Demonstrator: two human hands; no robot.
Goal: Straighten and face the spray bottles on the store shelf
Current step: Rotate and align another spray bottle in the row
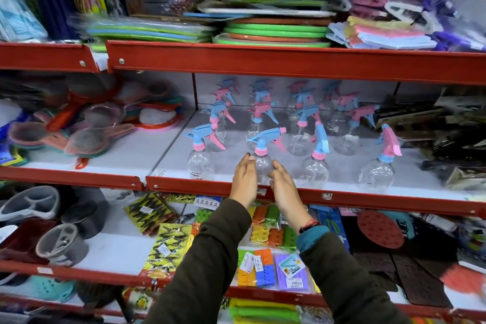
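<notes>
Middle shelf [315, 196], white deck with red front lip, carries the spray bottles in rough rows running back from that lip. The front row has four clear bottles. The bottle in hand [263, 163] stands second from the left, just behind the lip, upright, its long axis vertical. Its blue trigger head [264, 137] lies crosswise, nozzle pointing left and pink trigger trailing right, so it does not face the aisle. The bottle to its left [199, 163] is turned much the same way; the two to its right [315, 168] [377, 173] have heads angled differently, so the row is uneven.

The left hand [244, 179] and right hand [282, 184] reach up over the lip, one on either side of the bottle's round body. Both are open, fingers extended and loosely together, palms turned inward. The left fingertips [248, 157] appear to touch the bottle's shoulder; the right fingertips [276, 164] sit against or just beside its other flank, contact not certain. Neither hand has closed around it. Both hands are about equally near.

Judgement: the step is rotating this bottle about its upright axis to square the head with the lip. Risk: the light, empty-looking bottle could tip into its neighbours.
</notes>
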